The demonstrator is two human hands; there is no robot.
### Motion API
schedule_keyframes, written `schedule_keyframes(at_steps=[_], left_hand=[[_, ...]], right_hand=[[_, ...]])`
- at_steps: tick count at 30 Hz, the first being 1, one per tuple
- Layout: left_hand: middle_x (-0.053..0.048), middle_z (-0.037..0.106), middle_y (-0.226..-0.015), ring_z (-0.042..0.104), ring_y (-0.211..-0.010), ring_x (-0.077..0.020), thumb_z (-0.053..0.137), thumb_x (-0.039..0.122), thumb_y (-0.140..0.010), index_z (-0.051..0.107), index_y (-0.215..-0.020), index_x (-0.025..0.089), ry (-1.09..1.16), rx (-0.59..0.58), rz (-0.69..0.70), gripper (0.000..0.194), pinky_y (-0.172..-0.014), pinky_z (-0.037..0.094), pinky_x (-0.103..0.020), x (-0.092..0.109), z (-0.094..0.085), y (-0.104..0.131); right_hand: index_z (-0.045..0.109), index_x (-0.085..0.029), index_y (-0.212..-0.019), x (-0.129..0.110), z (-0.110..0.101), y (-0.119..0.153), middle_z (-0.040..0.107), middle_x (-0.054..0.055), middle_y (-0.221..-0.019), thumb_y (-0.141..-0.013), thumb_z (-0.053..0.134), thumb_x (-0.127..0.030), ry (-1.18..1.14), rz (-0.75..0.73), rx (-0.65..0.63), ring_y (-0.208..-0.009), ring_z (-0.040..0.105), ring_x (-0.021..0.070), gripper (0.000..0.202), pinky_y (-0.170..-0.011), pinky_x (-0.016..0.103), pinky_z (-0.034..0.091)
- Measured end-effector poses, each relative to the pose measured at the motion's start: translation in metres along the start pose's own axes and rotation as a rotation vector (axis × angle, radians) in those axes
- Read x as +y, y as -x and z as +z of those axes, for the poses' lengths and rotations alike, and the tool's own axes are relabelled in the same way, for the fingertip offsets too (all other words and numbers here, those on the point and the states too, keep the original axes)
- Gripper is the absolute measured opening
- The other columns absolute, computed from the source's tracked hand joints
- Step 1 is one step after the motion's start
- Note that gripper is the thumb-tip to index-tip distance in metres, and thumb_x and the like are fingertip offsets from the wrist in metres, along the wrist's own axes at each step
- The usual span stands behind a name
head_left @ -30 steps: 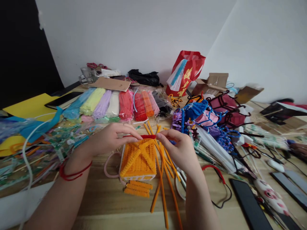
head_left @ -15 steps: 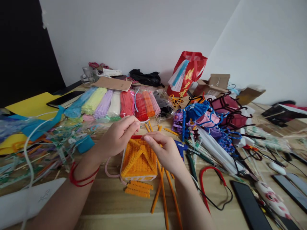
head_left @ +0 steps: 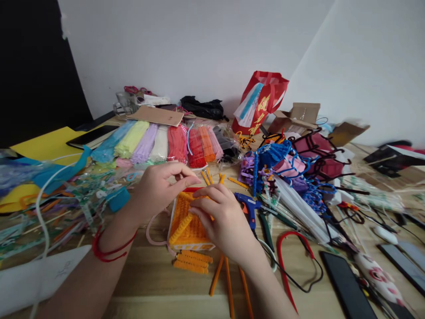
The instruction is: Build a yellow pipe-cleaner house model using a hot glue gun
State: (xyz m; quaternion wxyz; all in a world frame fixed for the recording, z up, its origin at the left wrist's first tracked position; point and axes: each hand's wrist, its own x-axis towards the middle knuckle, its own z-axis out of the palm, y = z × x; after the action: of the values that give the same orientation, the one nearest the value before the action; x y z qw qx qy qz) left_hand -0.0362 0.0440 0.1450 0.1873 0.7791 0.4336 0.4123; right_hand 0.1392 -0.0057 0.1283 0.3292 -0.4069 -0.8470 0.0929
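An orange box-like piece of fuzzy pipe cleaner, with a white lattice edge, lies in front of me. Coiled orange strips cross its face, and a red strip shows at its far edge. My left hand hovers over the far left corner, thumb and fingers pinched; what they hold, if anything, is too small to make out. Over the right half bends my right hand, its fingertips at the upper end of a coiled orange pipe cleaner. Its thumb is mostly hidden. Short orange coils lie at the near side.
Straight orange pipe cleaners lie under my right wrist. A blue glue gun is to the right, near a red-and-black cord and a phone. Bagged coloured pipe cleaners line the back; scraps cover the left.
My right hand has shifted left and down over the orange piece, its fingers now covering the peak of the crossed coils. My left hand has moved slightly right, still pinched. The glue gun shows more.
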Motion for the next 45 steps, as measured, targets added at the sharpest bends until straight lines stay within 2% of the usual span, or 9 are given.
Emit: schedule_keyframes(at_steps=[9,14,18,22,26,29,34,38,45], left_hand=[[0.002,0.071,-0.078,0.063,-0.073,-0.0149,0.057,0.04,-0.085,0.067,-0.077,0.024,-0.008,-0.036,0.007,0.021,-0.069,0.049,-0.026,0.002,-0.004,0.001],[0.001,0.072,-0.08,0.063,-0.075,-0.0163,0.062,0.043,-0.082,0.068,-0.077,0.024,-0.004,-0.031,-0.026,0.02,-0.07,0.049,-0.028,-0.002,-0.006,0.0],[0.0,0.07,-0.075,0.062,-0.072,-0.017,0.067,0.043,-0.077,0.068,-0.072,0.024,0.027,-0.052,-0.083,0.019,-0.064,0.048,-0.029,-0.005,-0.008,0.0],[0.0,0.067,-0.068,0.057,-0.062,-0.0145,0.071,0.045,-0.073,0.064,-0.064,0.022,0.024,-0.14,-0.096,0.026,-0.055,0.042,-0.027,-0.006,-0.01,0.002],[0.003,0.062,-0.061,0.051,-0.056,-0.0108,0.072,0.047,-0.071,0.064,-0.063,0.02,-0.004,-0.293,-0.069,0.029,-0.05,0.037,-0.024,-0.005,-0.006,0.001],[0.004,0.061,-0.061,0.051,-0.056,-0.0098,0.073,0.043,-0.072,0.064,-0.065,0.02,-0.004,-0.344,-0.027,0.026,-0.053,0.037,-0.023,-0.004,-0.002,0.001],[0.003,0.066,-0.068,0.056,-0.062,-0.0109,0.071,0.041,-0.074,0.067,-0.07,0.021,0.023,-0.427,0.015,0.02,-0.057,0.041,-0.022,-0.011,-0.005,-0.001],[0.002,0.067,-0.069,0.056,-0.061,-0.0106,0.067,0.039,-0.077,0.069,-0.072,0.021,0.026,-0.386,-0.028,0.019,-0.055,0.041,-0.021,-0.017,-0.01,-0.004],[0.002,0.065,-0.063,0.055,-0.059,-0.0103,0.073,0.041,-0.072,0.069,-0.067,0.021,0.071,-0.436,-0.046,0.022,-0.052,0.039,-0.02,-0.013,-0.003,-0.003]], right_hand=[[0.063,-0.019,-0.091,-0.002,0.008,-0.002,0.066,0.009,-0.094,-0.094,0.049,-0.021,0.042,0.016,0.043,-0.093,0.054,0.0228,0.015,-0.083,0.039,0.045],[0.06,-0.021,-0.087,0.002,0.003,-0.004,0.066,0.006,-0.09,-0.094,0.051,-0.024,-0.115,0.073,0.18,-0.089,0.057,0.0203,0.012,-0.081,0.034,0.045],[0.059,-0.02,-0.082,0.013,-0.011,-0.001,0.065,0.003,-0.08,-0.092,0.055,-0.029,-0.19,0.213,0.276,-0.077,0.059,0.0165,0.014,-0.073,0.028,0.045],[0.054,-0.02,-0.076,0.023,-0.027,0.004,0.06,-0.001,-0.067,-0.091,0.053,-0.04,-0.192,0.357,0.317,-0.059,0.053,0.0119,0.025,-0.057,0.023,0.041],[0.047,-0.02,-0.062,0.026,-0.034,0.006,0.048,-0.004,-0.052,-0.092,0.049,-0.044,-0.154,0.405,0.356,-0.047,0.043,0.0087,0.039,-0.047,0.021,0.033],[0.048,-0.019,-0.057,0.027,-0.033,0.006,0.048,-0.004,-0.05,-0.089,0.054,-0.046,-0.155,0.412,0.364,-0.046,0.042,0.0084,0.042,-0.046,0.022,0.033],[0.054,-0.02,-0.069,0.031,-0.031,0.006,0.057,-0.002,-0.06,-0.084,0.062,-0.045,-0.25,0.441,0.365,-0.05,0.049,0.0101,0.031,-0.046,0.021,0.038],[0.06,-0.019,-0.073,0.034,-0.031,0.007,0.059,-0.002,-0.06,-0.081,0.066,-0.042,-0.274,0.462,0.369,-0.051,0.05,0.0102,0.025,-0.047,0.021,0.04],[0.065,-0.018,-0.071,0.028,-0.036,0.007,0.06,-0.001,-0.055,-0.09,0.054,-0.041,-0.23,0.47,0.324,-0.047,0.052,0.0098,0.032,-0.047,0.021,0.04]])
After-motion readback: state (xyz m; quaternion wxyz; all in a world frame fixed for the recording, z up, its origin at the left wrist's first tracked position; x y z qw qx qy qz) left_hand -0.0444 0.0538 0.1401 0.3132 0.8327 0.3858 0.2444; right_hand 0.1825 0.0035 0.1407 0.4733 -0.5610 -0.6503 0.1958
